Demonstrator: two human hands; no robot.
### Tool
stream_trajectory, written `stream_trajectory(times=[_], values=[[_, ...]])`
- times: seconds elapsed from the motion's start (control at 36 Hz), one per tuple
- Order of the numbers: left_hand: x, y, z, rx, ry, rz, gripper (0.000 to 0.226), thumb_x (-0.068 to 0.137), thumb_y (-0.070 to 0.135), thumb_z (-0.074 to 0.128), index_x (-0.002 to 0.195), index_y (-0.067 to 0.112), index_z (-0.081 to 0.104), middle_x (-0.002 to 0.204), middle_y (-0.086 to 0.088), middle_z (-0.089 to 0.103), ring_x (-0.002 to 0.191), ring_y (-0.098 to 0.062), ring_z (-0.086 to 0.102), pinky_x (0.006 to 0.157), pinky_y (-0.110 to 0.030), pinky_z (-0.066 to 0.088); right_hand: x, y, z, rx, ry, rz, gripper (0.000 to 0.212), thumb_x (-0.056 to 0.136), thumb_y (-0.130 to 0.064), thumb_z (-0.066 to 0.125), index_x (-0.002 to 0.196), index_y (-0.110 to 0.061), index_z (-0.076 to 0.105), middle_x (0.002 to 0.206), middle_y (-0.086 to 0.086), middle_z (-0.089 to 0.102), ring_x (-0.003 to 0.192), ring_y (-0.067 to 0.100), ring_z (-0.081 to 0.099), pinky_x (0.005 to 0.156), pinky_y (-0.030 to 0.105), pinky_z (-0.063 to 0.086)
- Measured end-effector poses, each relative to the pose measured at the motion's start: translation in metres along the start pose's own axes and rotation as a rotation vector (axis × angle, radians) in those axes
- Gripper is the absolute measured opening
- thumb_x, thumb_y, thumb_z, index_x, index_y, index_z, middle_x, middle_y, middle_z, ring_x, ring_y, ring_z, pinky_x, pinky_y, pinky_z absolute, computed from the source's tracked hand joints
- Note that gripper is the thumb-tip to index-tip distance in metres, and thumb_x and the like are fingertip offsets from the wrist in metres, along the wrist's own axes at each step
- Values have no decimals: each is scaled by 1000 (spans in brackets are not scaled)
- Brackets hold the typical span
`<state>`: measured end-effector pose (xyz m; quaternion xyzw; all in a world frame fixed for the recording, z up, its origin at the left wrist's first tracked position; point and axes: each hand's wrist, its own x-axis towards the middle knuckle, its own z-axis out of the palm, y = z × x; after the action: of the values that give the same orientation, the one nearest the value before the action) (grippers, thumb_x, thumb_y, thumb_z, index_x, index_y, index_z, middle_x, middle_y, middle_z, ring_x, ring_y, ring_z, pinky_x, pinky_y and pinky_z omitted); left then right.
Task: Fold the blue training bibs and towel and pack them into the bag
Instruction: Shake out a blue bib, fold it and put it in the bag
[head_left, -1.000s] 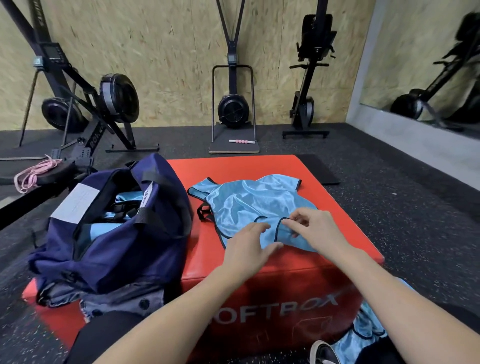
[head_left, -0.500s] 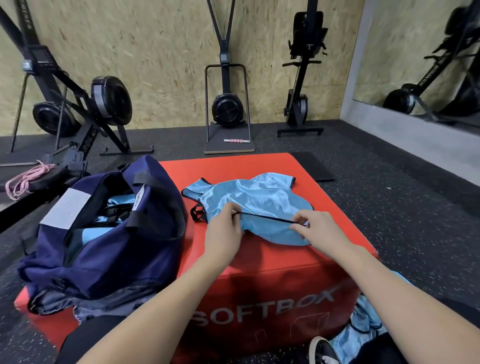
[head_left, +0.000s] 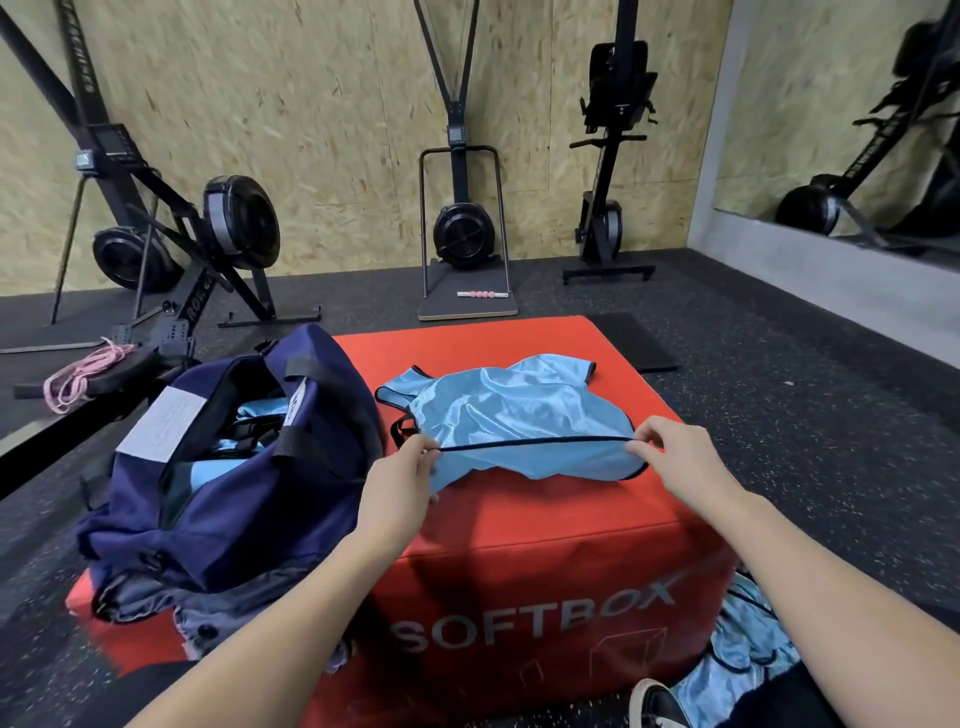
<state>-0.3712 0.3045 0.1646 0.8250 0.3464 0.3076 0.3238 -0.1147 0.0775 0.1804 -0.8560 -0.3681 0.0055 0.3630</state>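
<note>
Red foam plyo box (head_left: 545, 545) marked SOFTBOX sits on the dark speckled gym floor (head_left: 779, 389); everything below is placed relative to it.

Behind the box, along the OSB wall: rowing machines (head_left: 208, 234) stood up at back left, a ski-type trainer (head_left: 462, 228) straight back with a pink roller (head_left: 482, 294) on its base, one more upright machine (head_left: 608, 208) back right. Pink rope (head_left: 83, 371) lies coiled on the floor, left of the box.

Navy duffel bag (head_left: 228, 467) on the box's left part, unzipped and gaping, with light blue fabric visible inside. Grey cloth (head_left: 208, 608) bunched under it at the front-left edge.

Light blue training bib (head_left: 519, 415) with dark trim is spread on the box top, centre-right. Its near edge is lifted off the surface and stretched taut between both hands.

Left hand (head_left: 397, 486) pinches the trim at the edge's left end, fingers curled round the fabric. Right hand (head_left: 680, 457) pinches the right end, thumb and fingertips closed on the trim.

More blue bibs (head_left: 748, 654) heaped on the floor at the box's front-right corner, beside a shoe (head_left: 657, 704).
</note>
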Motion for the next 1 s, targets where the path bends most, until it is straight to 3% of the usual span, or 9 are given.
stream_trajectory(times=[0.11,0.19,0.31,0.44,0.58,0.64,0.72,0.81,1.0], values=[[-14,3,-3,-108,-42,-80,14,99,15,52,92,19,63,72,-7,64,55,-20,64,66,-46,59,-9,0,-1,-53,-37,5,10,94,-26,67,86,-19,64,84,-2,68,84,21,60,78,37,47],[-21,-5,-3,-15,-49,33,11,95,11,59,91,19,66,76,2,69,71,-18,68,74,-39,57,-14,-3,-5,-193,-27,-2,10,94,-33,65,89,-26,64,84,-5,66,84,19,57,75,37,47],[-25,-16,-8,177,-41,173,21,89,10,70,110,14,72,103,3,71,97,-16,66,88,-24,47,-17,-2,-3,6,-23,50,13,92,-18,68,81,-15,62,65,0,68,59,9,62,66,30,49],[-33,-33,-13,354,-141,259,29,91,9,66,119,13,68,119,0,68,114,-18,61,96,-14,33,-17,13,1,-74,-69,-68,9,94,-15,66,87,-15,60,84,-1,67,82,22,61,78,41,48],[-44,-50,-8,462,-321,315,34,95,28,62,128,19,62,123,5,62,118,-15,49,107,-18,31,-21,29,7,-280,-289,-104,15,94,-25,64,84,-22,54,90,-5,60,89,21,58,81,35,45],[-47,-53,-6,563,-380,329,39,94,52,50,120,26,65,112,11,64,106,-17,47,99,-32,43,-22,35,11,-389,-417,-70,20,90,-38,68,81,-26,55,88,-8,61,89,18,59,80,32,46],[-48,-52,-4,669,-340,326,63,86,71,25,107,31,70,103,14,68,98,-19,51,84,-35,49,-22,37,13,-512,-428,-44,38,88,-63,58,78,-26,61,85,-10,63,87,16,59,80,36,47],[-44,-44,-2,677,-206,281,50,92,66,37,96,31,71,93,11,67,98,-15,57,72,-32,49,-18,24,14,-616,-271,-110,51,93,-68,43,74,-25,65,80,-8,64,88,19,57,81,38,44],[-7,-24,15,553,-125,189,29,96,50,51,105,30,71,105,9,65,104,-12,60,76,-30,46,12,-4,52,-263,-261,-188,26,94,-48,58,97,-26,71,102,-7,69,99,14,59,87,36,48]])
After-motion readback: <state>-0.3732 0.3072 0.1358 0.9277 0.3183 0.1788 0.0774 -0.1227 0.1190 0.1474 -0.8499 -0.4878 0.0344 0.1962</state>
